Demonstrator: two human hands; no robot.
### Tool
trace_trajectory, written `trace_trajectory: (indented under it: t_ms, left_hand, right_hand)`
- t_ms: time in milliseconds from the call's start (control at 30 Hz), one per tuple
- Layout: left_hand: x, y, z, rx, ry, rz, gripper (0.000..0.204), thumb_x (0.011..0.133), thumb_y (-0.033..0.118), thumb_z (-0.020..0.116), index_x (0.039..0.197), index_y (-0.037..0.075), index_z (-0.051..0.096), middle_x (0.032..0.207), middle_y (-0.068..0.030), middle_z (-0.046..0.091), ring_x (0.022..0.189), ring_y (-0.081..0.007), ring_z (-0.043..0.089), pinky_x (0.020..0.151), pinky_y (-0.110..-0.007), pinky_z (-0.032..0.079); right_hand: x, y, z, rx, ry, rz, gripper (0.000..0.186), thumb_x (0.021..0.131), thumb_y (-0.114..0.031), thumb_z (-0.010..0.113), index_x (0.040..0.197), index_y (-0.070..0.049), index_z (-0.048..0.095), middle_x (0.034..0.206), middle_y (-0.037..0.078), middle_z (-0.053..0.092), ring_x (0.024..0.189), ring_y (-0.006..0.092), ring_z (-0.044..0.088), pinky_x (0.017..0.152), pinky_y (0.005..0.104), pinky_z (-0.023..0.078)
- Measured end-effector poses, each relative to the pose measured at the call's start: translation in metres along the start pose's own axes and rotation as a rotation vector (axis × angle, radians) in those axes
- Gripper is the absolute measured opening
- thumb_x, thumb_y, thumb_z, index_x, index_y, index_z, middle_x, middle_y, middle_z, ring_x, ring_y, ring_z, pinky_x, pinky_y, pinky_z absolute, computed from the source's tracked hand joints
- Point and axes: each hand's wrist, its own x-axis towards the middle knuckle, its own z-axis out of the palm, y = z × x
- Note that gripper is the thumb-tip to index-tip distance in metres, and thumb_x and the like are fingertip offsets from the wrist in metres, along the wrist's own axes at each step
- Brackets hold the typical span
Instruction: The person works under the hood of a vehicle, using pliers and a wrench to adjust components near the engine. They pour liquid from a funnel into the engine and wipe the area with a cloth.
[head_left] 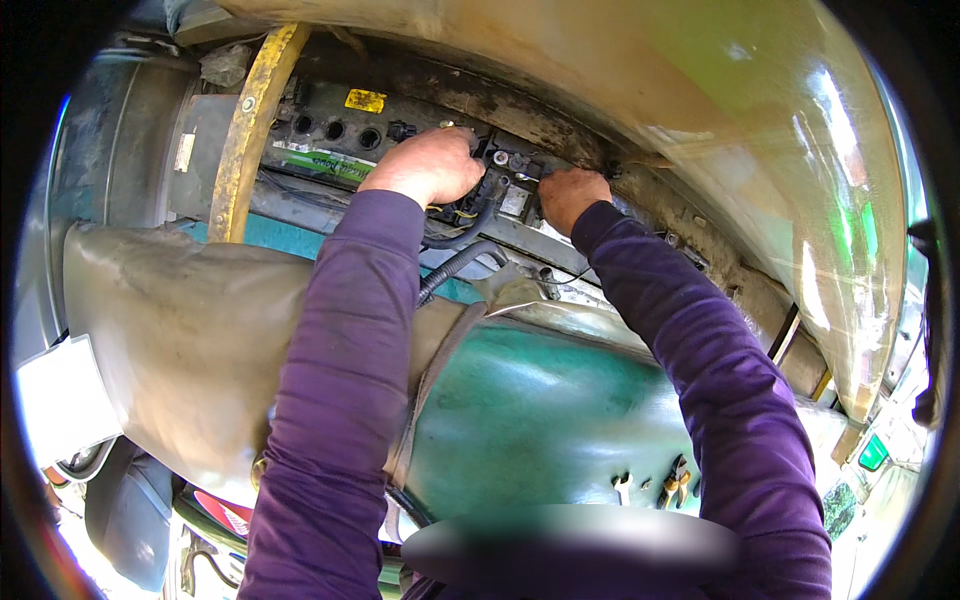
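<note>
Up closest come the sleeves [350, 340], purple, reaching in from the near side of the battery [320, 105], and that battery lies beneath the left hand [430, 170] and out to its left. Left fingers curl down over the battery's top, tips out of sight: wide, narrow or gripping, I cannot tell! The right hand [575, 195] is to the right of the battery's holes [333, 130], knuckles bunched, fingers folded narrow, and whatever they hold, if anything, is hidden. Now the danger: those holes look open, so grit or a dropped part could tumble in, knocked loose by a brushing wrist. Watch the post [500, 158] right of the holes, too; a metal tool bridging it and nearby metal could spark. The cable [470, 235] loops on the battery's near side, just below the left hand, and a sleeve catching it could tug something loose. What's in the way? The yellow bar [255, 130] crosses the battery's left end, barring side access, while the big panel [640, 70] looms on the battery's far side, cramping the reach. A hose [455, 268] runs nearer than the battery, then comes the green cover [540, 400], with wrench [622, 488] and pliers [675, 480] resting there, well apart from the battery, where a swinging elbow might sweep them off!
</note>
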Motion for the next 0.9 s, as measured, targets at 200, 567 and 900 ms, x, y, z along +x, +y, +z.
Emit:
trace_trajectory:
  t_ms: [200,567,900]
  left_hand:
    - [0.002,-0.004,0.002,0.012,-0.006,0.041,0.061,0.094,0.034,0.06,0.144,0.001,0.052,0.143,-0.0239,0.056,0.132,-0.038,0.054,0.111,-0.041,0.043]
    - [0.004,-0.014,0.008,0.059,0.046,0.027,0.044,0.089,0.033,0.064,0.116,-0.001,0.07,0.121,-0.0247,0.068,0.114,-0.0408,0.064,0.098,-0.046,0.05]
    - [0.012,0.02,0.03,0.219,0.185,-0.086,0.061,0.092,0.054,0.063,0.113,-0.002,0.071,0.109,-0.0307,0.069,0.109,-0.0418,0.066,0.098,-0.047,0.05]
  right_hand:
    - [0.012,-0.037,-0.032,-0.075,-0.061,0.072,0.029,0.094,-0.024,0.056,0.107,-0.013,0.079,0.113,0.01,0.076,0.102,0.0289,0.074,0.076,0.0448,0.06]
    - [-0.109,0.035,-0.038,0.323,0.288,0.164,0.024,0.092,-0.019,0.055,0.088,-0.007,0.076,0.093,0.02,0.075,0.09,0.0366,0.073,0.079,0.0478,0.059]
    - [-0.105,0.113,-0.005,0.744,0.371,0.073,0.037,0.1,-0.027,0.053,0.099,0.005,0.07,0.101,0.028,0.07,0.099,0.0451,0.067,0.09,0.0514,0.052]
